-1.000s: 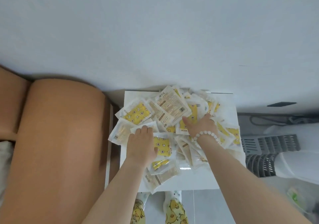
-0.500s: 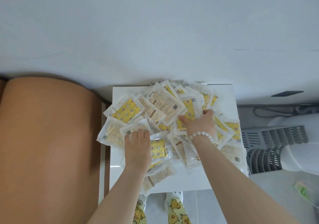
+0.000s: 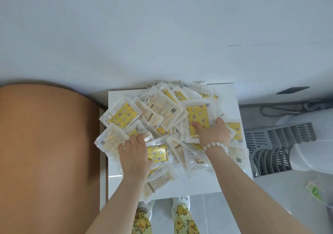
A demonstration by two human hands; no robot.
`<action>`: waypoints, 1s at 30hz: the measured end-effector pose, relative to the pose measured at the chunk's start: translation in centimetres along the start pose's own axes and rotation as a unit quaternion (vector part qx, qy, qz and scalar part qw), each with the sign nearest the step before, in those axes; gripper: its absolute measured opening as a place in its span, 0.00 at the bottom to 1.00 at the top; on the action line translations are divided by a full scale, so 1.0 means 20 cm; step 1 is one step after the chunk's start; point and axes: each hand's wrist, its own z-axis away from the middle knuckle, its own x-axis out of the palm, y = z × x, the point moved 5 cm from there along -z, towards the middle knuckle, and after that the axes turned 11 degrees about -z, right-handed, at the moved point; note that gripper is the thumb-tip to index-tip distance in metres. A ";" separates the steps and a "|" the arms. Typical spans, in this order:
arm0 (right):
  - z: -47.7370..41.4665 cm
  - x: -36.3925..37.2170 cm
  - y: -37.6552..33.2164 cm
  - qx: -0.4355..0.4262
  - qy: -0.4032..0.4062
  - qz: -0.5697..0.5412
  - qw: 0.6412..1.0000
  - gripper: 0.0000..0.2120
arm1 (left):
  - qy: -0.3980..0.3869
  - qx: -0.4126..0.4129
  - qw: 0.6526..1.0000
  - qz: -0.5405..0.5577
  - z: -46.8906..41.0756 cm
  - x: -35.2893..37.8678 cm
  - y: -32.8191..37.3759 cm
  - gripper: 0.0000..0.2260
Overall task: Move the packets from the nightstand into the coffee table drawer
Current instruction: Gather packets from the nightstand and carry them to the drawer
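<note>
Plain white wall point(image 3: 162, 26) fills the upper frame, evenly lit. Tan padded headboard point(image 3: 45, 152) at left, against the wall. Grey slatted appliance point(image 3: 277, 149) at right on a light tiled floor point(image 3: 279, 206); dark cable point(image 3: 288, 108) along the skirting.

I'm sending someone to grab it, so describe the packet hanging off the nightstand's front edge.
Find the white nightstand beside the brown headboard. At its near edge, below the left hand, one packet juts over the floor. Unlike its yellow neighbours, it shows its pale printed back.
</note>
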 end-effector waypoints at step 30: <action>0.67 -0.88 0.28 0.175 0.083 -0.406 0.893 0.28 | -0.124 0.142 0.928 0.320 0.44 -1.00 0.03 0.17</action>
